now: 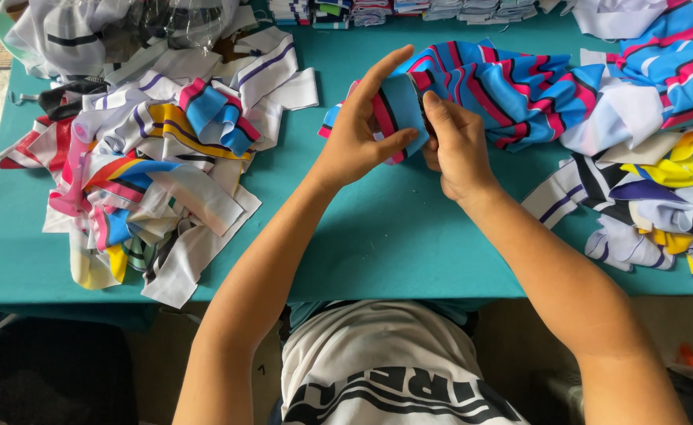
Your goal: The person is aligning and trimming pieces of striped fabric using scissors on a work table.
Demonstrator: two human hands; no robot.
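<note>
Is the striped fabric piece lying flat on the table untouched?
No, both the left hand and right hand grip the blue striped fabric piece above the teal table.

My hands (409, 138) hold a strip (400, 106) mid-table (378, 236), scrap pile (149, 173) left, fabric heap (645, 134) right.

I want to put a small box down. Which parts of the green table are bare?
The table is bare in the middle near edge, between the left scrap pile and right scrap pile, under both forearms. A smaller bare patch lies above the left hand. Both sides are crowded, and the striped cloth fills the upper right.
</note>
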